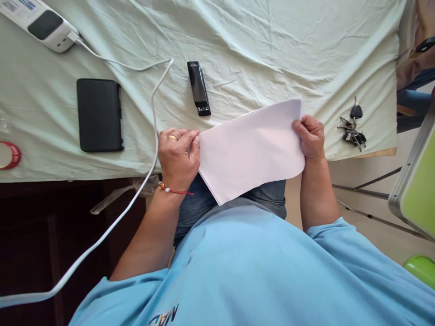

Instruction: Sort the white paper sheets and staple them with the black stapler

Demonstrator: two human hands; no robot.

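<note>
Setting: a tabletop (272, 40) under a wrinkled pale green cloth, seen from above, with the person in a light blue shirt sitting close at its near edge.
Paper: a thin sheaf of white sheets (251, 149), tilted, hanging half over the table edge and half above the lap.
Left hand: the left hand (178, 156) — ring on one finger, red thread at the wrist — pinches the sheaf's left corner; grip closed, thumb and fingertips pressed onto the paper.
Right hand: the right hand (311, 136) clamps the far right edge, fingers curled over the top, grip tight on the sheets.
Stapler: a black stapler (199, 88) lies flat on the cloth just beyond the sheaf, apart from both hands.
Progress: the sheets look squared up and held together at both ends — no staple shows in them, and the stapler lies untouched, so by my reading the gathering is done and any fastening is not.
Around: black phone (99, 114) to the left, white cable (154, 104) running off a power strip (44, 22), bunch of keys (353, 131) to the right.
</note>
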